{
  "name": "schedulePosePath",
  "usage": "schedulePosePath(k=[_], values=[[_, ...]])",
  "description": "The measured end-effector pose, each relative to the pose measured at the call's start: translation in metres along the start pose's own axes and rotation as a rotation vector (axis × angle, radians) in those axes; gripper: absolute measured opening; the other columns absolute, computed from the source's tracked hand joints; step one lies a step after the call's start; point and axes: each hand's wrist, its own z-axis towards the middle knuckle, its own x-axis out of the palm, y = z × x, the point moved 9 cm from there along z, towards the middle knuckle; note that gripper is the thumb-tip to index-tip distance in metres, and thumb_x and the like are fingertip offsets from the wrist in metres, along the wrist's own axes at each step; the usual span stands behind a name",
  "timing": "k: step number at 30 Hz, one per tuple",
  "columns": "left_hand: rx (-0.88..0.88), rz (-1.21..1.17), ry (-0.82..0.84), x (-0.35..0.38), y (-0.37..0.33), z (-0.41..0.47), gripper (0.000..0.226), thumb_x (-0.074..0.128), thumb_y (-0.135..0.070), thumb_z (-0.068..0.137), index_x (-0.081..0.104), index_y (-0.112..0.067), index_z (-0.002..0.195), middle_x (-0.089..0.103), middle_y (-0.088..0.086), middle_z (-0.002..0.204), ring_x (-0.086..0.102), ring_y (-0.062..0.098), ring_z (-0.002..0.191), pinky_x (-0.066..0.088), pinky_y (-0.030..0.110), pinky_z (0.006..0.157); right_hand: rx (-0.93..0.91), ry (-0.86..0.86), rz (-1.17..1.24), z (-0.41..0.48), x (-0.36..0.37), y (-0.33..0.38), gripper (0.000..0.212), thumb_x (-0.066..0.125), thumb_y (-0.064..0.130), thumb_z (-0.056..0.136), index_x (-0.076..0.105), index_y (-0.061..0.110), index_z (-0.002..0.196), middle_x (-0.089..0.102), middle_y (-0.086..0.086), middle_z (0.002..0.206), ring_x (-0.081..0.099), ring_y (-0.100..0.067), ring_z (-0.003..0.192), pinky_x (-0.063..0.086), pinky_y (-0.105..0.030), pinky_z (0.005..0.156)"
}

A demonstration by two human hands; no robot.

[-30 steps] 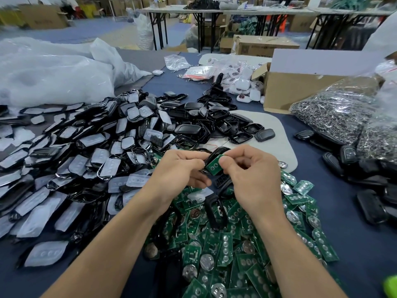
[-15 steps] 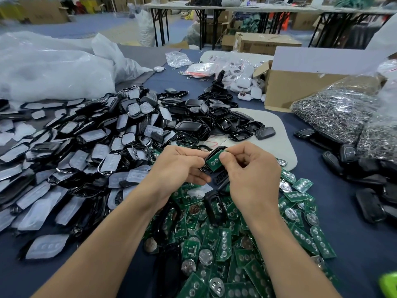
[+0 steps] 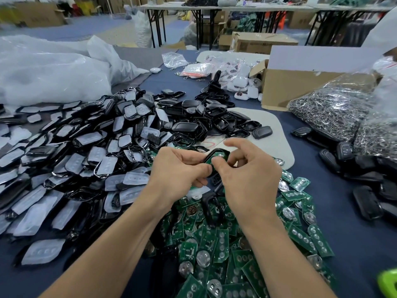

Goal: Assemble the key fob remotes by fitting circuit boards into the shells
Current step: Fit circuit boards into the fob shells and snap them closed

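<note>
Left hand (image 3: 178,173) grips a black shell (image 3: 209,154) from the side, fingers curled round it. Right hand (image 3: 251,179) pinches the green circuit board (image 3: 219,157) sitting in the shell's open face, thumb on top, index finger lifted clear. Both are held just above the middle of the tabletop (image 3: 326,214), over a heap of loose circuit boards (image 3: 214,244) that runs down to the near edge. A wide pile of black shells and clear button pads (image 3: 86,147) covers the left side. Toward the far right corner stands a cardboard box (image 3: 290,87), with bags of metal rings (image 3: 335,108) and dark finished fobs (image 3: 365,201) along the right edge.
</note>
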Motion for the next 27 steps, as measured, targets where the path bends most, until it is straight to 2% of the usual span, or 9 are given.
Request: schedulePosePath(k=[3, 7, 9, 13, 15, 18, 20, 24, 27], values=[[0.053, 0.001, 0.000, -0.001, -0.007, 0.000, 0.051, 0.085, 0.005, 0.079, 0.081, -0.043, 0.063, 0.076, 0.005, 0.063, 0.069, 0.016, 0.049, 0.055, 0.022, 0.050, 0.086, 0.059, 0.032, 0.003, 0.003, -0.010, 0.027, 0.085, 0.038, 0.076, 0.074, 0.037, 0.101, 0.069, 0.019, 0.079, 0.062, -0.003, 0.078, 0.049, -0.016, 0.069], [0.103, 0.084, 0.026, -0.001, -0.007, 0.000, 0.044, 0.084, 0.001, 0.081, 0.083, -0.042, 0.073, 0.078, -0.001, 0.069, 0.071, 0.012, 0.055, 0.057, 0.021, 0.055, 0.241, 0.245, 0.283, 0.002, 0.020, -0.022, 0.012, 0.082, 0.016, 0.083, 0.080, 0.028, 0.084, 0.077, 0.007, 0.071, 0.072, -0.016, 0.066, 0.063, -0.041, 0.068], [0.160, 0.224, 0.042, 0.004, -0.009, -0.002, 0.031, 0.081, -0.008, 0.081, 0.085, -0.036, 0.092, 0.081, -0.011, 0.082, 0.077, 0.005, 0.073, 0.060, 0.020, 0.067, 0.246, 0.260, 0.281, 0.003, 0.020, -0.023, 0.018, 0.085, 0.012, 0.080, 0.081, 0.031, 0.081, 0.077, 0.006, 0.069, 0.070, -0.011, 0.058, 0.059, -0.036, 0.061], [0.282, 0.425, 0.078, 0.015, -0.018, -0.008, 0.056, 0.073, -0.001, 0.083, 0.074, -0.039, 0.124, 0.074, -0.029, 0.114, 0.068, -0.010, 0.107, 0.055, 0.016, 0.098, 0.208, 0.272, 0.238, 0.002, 0.019, -0.021, 0.022, 0.086, 0.014, 0.078, 0.081, 0.035, 0.081, 0.076, 0.010, 0.066, 0.064, -0.003, 0.050, 0.050, -0.020, 0.054], [0.337, 0.448, 0.027, 0.012, -0.025, -0.008, 0.058, 0.075, -0.001, 0.085, 0.070, -0.044, 0.125, 0.075, -0.030, 0.112, 0.069, -0.010, 0.106, 0.056, 0.020, 0.098, 0.200, 0.247, 0.229, 0.002, 0.020, -0.019, 0.018, 0.085, 0.015, 0.080, 0.082, 0.032, 0.083, 0.076, 0.013, 0.069, 0.069, -0.003, 0.056, 0.052, -0.018, 0.056], [0.391, 0.536, -0.210, -0.014, -0.039, -0.007, 0.056, 0.078, -0.011, 0.091, 0.060, -0.055, 0.119, 0.067, -0.043, 0.084, 0.072, -0.006, 0.088, 0.060, 0.019, 0.079, 0.185, 0.259, 0.176, -0.004, 0.027, -0.013, 0.022, 0.074, 0.016, 0.090, 0.077, 0.036, 0.098, 0.077, 0.022, 0.078, 0.074, -0.008, 0.063, 0.060, -0.025, 0.061], [0.324, 0.395, -0.395, -0.051, -0.038, -0.001, 0.042, 0.079, -0.010, 0.091, 0.072, -0.047, 0.109, 0.062, -0.043, 0.074, 0.070, -0.007, 0.082, 0.059, 0.015, 0.072, 0.189, 0.307, 0.137, -0.010, 0.036, -0.012, 0.023, 0.069, 0.016, 0.095, 0.077, 0.034, 0.106, 0.078, 0.020, 0.083, 0.074, -0.013, 0.063, 0.063, -0.031, 0.065], [0.189, -0.139, -0.678, -0.121, -0.020, 0.005, 0.032, 0.066, 0.001, 0.096, 0.061, -0.029, 0.107, 0.076, -0.007, 0.099, 0.075, 0.005, 0.077, 0.063, 0.024, 0.066, 0.099, 0.398, 0.083, -0.022, 0.055, 0.008, 0.028, 0.070, 0.012, 0.095, 0.080, 0.033, 0.110, 0.075, 0.028, 0.092, 0.069, 0.012, 0.085, 0.047, 0.001, 0.073], [0.156, -0.478, -0.749, -0.149, -0.008, 0.007, 0.034, 0.055, 0.010, 0.095, 0.056, -0.020, 0.112, 0.076, 0.011, 0.092, 0.070, 0.017, 0.061, 0.054, 0.026, 0.052, 0.004, 0.503, 0.025, -0.029, 0.085, 0.037, 0.029, 0.066, 0.012, 0.096, 0.079, 0.032, 0.112, 0.074, 0.027, 0.096, 0.065, 0.016, 0.094, 0.043, 0.004, 0.079]])
